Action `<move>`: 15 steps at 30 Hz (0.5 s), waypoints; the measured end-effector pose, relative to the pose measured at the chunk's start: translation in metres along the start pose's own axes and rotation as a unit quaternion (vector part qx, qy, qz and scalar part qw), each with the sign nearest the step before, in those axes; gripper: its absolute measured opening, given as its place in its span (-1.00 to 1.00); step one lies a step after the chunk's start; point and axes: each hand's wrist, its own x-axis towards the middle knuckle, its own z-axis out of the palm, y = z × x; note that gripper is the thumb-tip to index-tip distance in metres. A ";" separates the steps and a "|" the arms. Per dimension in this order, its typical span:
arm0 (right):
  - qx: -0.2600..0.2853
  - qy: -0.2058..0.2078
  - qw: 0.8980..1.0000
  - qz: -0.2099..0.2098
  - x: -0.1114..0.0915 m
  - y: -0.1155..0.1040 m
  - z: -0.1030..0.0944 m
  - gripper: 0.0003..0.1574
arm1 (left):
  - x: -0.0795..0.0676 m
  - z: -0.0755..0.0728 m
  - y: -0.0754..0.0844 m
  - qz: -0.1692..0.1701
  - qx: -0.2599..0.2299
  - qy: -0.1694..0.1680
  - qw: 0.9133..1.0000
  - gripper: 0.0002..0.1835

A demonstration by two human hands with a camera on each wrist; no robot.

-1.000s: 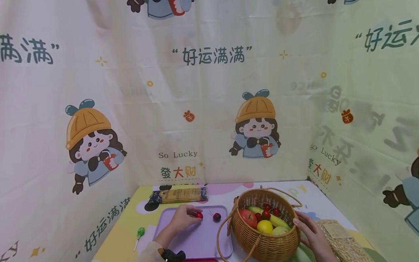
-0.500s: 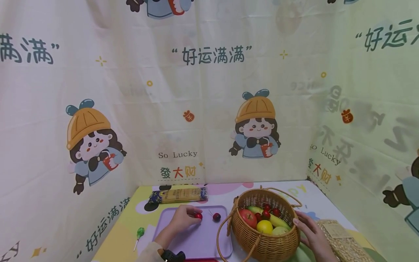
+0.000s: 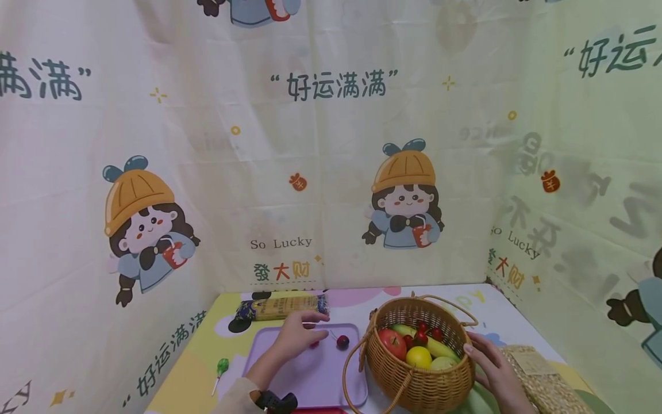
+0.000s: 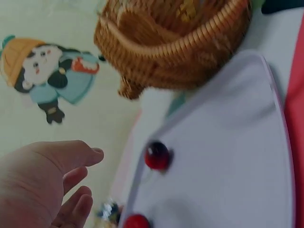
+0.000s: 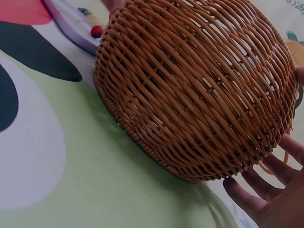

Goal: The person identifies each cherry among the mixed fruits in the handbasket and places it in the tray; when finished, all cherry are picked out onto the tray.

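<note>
While the left hand (image 3: 293,339) hovered over the purple tray (image 3: 320,379) at the lower centre of the head view, its grip was released, thumb and fingers parted with nothing between them. The red cherry (image 3: 314,344) lay on the tray, partly hidden behind those fingers; the dark cherry (image 3: 343,342) sat just to its right, near the tray's far edge, thin stem raised.

The likeliest trouble was rolling: both fruits were round and loose, so a brush from the fingers could have sent one against the low rim or over it. The basket's handle (image 3: 347,368) posed a second risk, since its loop drooped to the left across the tray's right edge and might have snagged a passing wrist. At the lower right, the right hand (image 3: 491,365) touched the outside of the wicker basket (image 3: 439,391) with extended fingers, its grip not clenched; too hard a push from there could have shoved the basket into the tray.

Within the basket were a red apple (image 3: 393,344) on the left, small cherries (image 3: 421,338) at the middle, a yellow fruit (image 3: 418,358) towards the front, a pale green fruit (image 3: 442,364) beside it and a long banana-like fruit (image 3: 439,349) behind that. Anything deeper was hidden. The tray showed only its two cherries.
</note>
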 end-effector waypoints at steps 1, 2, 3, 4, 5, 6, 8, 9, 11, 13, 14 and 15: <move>0.000 0.000 1.000 0.000 0.000 0.000 0.000 0.05 | 0.001 0.002 0.006 0.005 -0.006 -0.003 1.000 -0.71; 0.001 0.000 1.000 0.000 0.000 0.000 0.000 0.05 | 0.002 0.003 0.013 0.012 -0.009 -0.005 1.000 -0.71; 0.001 0.001 1.000 0.001 0.000 0.000 0.000 0.05 | 0.002 0.005 0.020 0.019 -0.012 -0.008 1.000 -0.71; 0.001 0.000 1.000 0.000 0.000 0.000 0.000 0.04 | 0.003 0.008 0.027 0.026 -0.015 -0.010 0.999 -0.71; 0.001 -0.001 1.000 0.001 0.000 0.000 0.000 0.05 | 0.004 0.010 0.034 0.031 -0.017 -0.013 0.999 -0.71; 0.001 -0.001 1.000 0.001 0.000 0.000 0.000 0.05 | 0.004 0.012 0.042 0.039 -0.020 -0.016 0.999 -0.70; 0.000 -0.003 1.000 0.001 0.000 0.000 0.000 0.05 | 0.005 0.017 0.056 0.045 -0.031 -0.025 0.998 -0.70; 0.000 -0.003 1.000 0.000 0.000 0.000 0.000 0.05 | 0.005 0.019 0.063 0.046 -0.036 -0.031 0.998 -0.70; 0.001 -0.004 1.000 -0.001 -0.001 0.000 0.000 0.05 | 0.007 0.023 0.076 0.052 -0.044 -0.048 0.997 -0.70; 0.003 -0.002 1.000 -0.002 -0.001 0.000 -0.001 0.04 | 0.009 0.027 0.088 0.053 -0.052 -0.065 0.995 -0.71; 0.003 -0.002 1.000 -0.003 -0.001 0.000 -0.001 0.04 | 0.010 0.028 0.093 0.054 -0.054 -0.075 0.994 -0.72; 0.002 -0.002 1.000 -0.004 -0.001 0.000 -0.001 0.03 | 0.011 0.030 0.098 0.054 -0.055 -0.081 0.994 -0.72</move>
